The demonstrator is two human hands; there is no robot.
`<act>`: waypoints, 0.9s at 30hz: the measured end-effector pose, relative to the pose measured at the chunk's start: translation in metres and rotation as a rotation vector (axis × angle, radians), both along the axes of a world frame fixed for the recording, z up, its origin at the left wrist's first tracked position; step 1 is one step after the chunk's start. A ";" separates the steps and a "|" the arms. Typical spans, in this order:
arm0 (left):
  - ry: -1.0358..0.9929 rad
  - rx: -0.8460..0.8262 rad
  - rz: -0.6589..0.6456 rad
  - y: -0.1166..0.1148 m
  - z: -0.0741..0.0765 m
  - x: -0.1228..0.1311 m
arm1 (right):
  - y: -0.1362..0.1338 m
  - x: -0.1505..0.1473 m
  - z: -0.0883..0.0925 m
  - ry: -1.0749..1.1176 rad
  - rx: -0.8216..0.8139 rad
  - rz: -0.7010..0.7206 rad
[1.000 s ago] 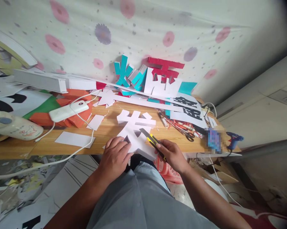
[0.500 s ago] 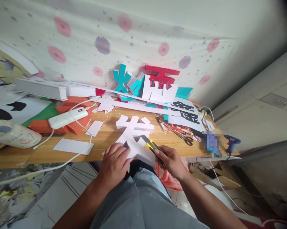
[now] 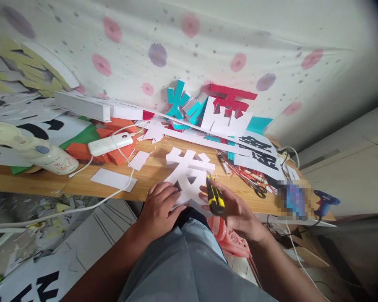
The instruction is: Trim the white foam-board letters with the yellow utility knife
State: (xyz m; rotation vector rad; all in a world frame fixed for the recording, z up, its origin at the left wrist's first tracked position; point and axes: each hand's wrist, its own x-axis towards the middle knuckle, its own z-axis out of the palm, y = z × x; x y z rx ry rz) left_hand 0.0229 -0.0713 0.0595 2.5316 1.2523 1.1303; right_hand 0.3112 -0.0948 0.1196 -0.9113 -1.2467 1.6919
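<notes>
A thick white cut-out character [image 3: 190, 170] stands at the table's near edge. My left hand [image 3: 162, 203] grips its lower left part, fingers bent over the top and thumb at the near side. In my right hand [image 3: 235, 207] is a black and yellow utility knife [image 3: 215, 196], held between thumb and fingers beside the character's right side. The knife's rounded end points toward me; whether its blade is out I cannot tell. Some fingers of the right hand are hidden behind the knife.
Scissors [image 3: 258, 189] and red scraps lie right of the character, with a blue glue gun [image 3: 325, 202] farther right. A white power strip [image 3: 109, 144] and its cord are on the left. Teal and red characters [image 3: 231, 98] lean at the back of the wooden table [image 3: 151, 167].
My right hand has turned the knife from slanting across the character to more upright and drawn off to the side. My view has swung left; my left hand keeps its hold.
</notes>
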 end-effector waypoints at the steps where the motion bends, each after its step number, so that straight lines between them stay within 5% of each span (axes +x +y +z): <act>1: -0.010 0.006 0.015 0.000 0.000 -0.002 | 0.000 -0.002 0.004 -0.017 0.023 -0.003; 9: 0.022 -0.002 0.211 0.011 -0.012 -0.017 | 0.023 -0.010 -0.008 -0.338 0.277 -0.505; 17: 0.187 -0.121 0.261 0.029 -0.006 -0.013 | 0.057 -0.038 -0.009 -0.219 0.291 -0.428; 21: 0.214 -0.160 0.263 0.032 -0.007 -0.005 | 0.058 -0.061 -0.007 -0.304 0.243 -0.438; 27: 0.218 -0.131 0.297 0.032 -0.016 -0.003 | 0.065 -0.079 -0.024 -0.427 0.400 -0.424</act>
